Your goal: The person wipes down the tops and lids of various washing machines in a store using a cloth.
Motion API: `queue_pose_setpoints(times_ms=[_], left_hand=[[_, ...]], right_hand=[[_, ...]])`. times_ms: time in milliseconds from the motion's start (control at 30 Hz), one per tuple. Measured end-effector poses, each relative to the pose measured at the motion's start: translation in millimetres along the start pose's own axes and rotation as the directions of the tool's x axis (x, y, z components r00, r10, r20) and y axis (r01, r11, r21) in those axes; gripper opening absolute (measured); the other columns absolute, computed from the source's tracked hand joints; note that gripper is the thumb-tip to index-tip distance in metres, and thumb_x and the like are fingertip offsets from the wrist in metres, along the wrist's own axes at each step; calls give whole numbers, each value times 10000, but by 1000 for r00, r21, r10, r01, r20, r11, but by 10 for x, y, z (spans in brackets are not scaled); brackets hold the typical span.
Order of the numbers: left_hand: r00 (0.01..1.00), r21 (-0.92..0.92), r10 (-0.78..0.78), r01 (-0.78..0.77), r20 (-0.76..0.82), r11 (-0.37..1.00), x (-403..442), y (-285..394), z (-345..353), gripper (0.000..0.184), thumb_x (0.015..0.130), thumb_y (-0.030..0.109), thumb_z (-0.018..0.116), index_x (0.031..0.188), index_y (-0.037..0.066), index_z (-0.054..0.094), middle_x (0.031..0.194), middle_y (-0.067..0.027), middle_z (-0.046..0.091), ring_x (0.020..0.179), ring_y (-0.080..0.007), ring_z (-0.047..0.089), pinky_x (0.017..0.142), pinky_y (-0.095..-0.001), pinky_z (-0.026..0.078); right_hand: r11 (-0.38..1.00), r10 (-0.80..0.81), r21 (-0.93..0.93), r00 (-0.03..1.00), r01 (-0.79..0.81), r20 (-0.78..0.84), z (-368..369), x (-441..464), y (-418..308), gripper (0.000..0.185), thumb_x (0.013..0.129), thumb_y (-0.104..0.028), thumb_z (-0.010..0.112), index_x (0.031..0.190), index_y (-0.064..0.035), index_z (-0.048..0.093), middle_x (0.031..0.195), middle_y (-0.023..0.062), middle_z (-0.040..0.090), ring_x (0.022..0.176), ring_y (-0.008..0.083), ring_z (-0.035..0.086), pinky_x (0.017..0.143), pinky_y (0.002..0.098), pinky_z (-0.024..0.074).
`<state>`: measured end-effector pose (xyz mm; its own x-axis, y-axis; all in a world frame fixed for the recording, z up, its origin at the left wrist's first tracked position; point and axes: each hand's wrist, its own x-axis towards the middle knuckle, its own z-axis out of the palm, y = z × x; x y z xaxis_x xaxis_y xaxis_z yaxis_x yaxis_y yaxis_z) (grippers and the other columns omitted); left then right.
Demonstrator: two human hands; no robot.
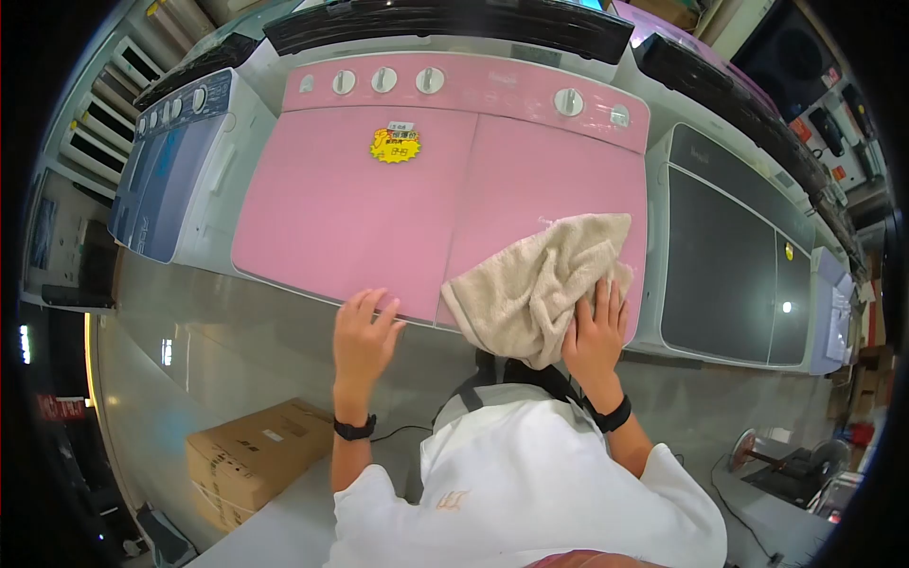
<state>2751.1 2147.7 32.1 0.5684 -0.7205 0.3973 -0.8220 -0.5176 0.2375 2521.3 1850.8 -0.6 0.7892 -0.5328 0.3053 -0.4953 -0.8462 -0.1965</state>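
Observation:
A pink twin-tub washing machine [350, 208] fills the middle of the head view, its two lids down. On the front of its right lid lies a crumpled beige towel [544, 284], one corner hanging over the front edge. My right hand [597, 331] rests on the towel's right side, fingers stretched out and slightly apart over the cloth; what lies under the palm is hidden. At the machine's front edge, left of the towel, my left hand [367, 327] is open with its fingers spread, holding nothing. Whether its fingertips touch the lid I cannot tell.
Along the pink machine's back run white knobs [430, 80], and a yellow price tag [395, 145] sticks to its left lid. A blue-topped washer [175, 180] stands left, a dark-topped washer [720, 256] right. A cardboard box [256, 454] is on the floor behind me.

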Motion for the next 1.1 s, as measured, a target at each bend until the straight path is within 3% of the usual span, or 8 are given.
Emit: queue_pose_setpoints(times_ms=[167,233,367,567,733,833,900,1100], left_hand=[[1000,-354,-9,12,10,935,71,770,162,374,901,87,723,1274,66,724,1359,-157,656,1282,-365,607,1083,-481,480],[994,-366,59,-21,94,930,155,1053,336,478,906,144,739,1376,90,673,1474,-197,571,1381,-400,525,1145,-516,422],[969,-197,86,-40,233,980,235,1393,622,615,940,250,723,1528,155,568,1647,-287,354,1519,-527,313,1218,-637,282],[989,-87,82,-71,127,994,478,1501,969,562,975,361,657,1523,262,580,1666,-351,255,1500,-668,187,1173,-782,182],[994,-3,33,-33,108,999,649,1607,1204,568,960,416,650,1501,252,598,1676,-336,249,1515,-652,169,1168,-803,147],[984,-44,40,-33,172,998,614,1574,1168,589,946,428,659,1497,224,605,1684,-324,245,1534,-632,147,1181,-796,127],[978,-90,45,-27,203,996,481,1534,1055,605,936,428,670,1497,209,607,1690,-315,242,1547,-619,129,1195,-783,119],[950,-9,39,-38,310,999,83,1349,703,647,909,453,711,1504,223,604,1702,-301,226,1564,-603,91,1220,-754,113]], right_hand=[[999,0,32,1000,1,-23,-46,34,-29,438,909,-191,616,1317,-50,692,1603,262,454,1530,490,343,1241,663,217],[999,-11,49,1000,10,10,-91,-29,1,458,914,-192,626,1348,-52,671,1601,260,456,1528,484,351,1241,663,220],[994,-38,105,991,25,126,-356,-91,106,510,947,-232,642,1434,-85,618,1601,244,464,1526,454,371,1238,670,226],[994,-110,7,974,111,197,-471,211,655,503,983,-300,637,1477,-209,605,1622,219,446,1489,460,422,1223,710,210],[960,-239,-110,957,258,164,-171,812,821,445,982,-292,617,1418,-203,634,1624,222,444,1473,508,415,1198,736,235],[897,-426,0,864,442,269,-197,765,535,429,971,-261,612,1391,-179,643,1611,224,453,1470,523,408,1195,715,270],[864,-503,97,848,493,169,-70,453,335,424,961,-237,608,1375,-151,641,1604,223,455,1469,533,400,1204,669,300],[904,-422,206,853,374,306,-525,-12,297,536,995,-347,626,1500,-176,574,1665,183,403,1545,438,353,1249,620,268]])
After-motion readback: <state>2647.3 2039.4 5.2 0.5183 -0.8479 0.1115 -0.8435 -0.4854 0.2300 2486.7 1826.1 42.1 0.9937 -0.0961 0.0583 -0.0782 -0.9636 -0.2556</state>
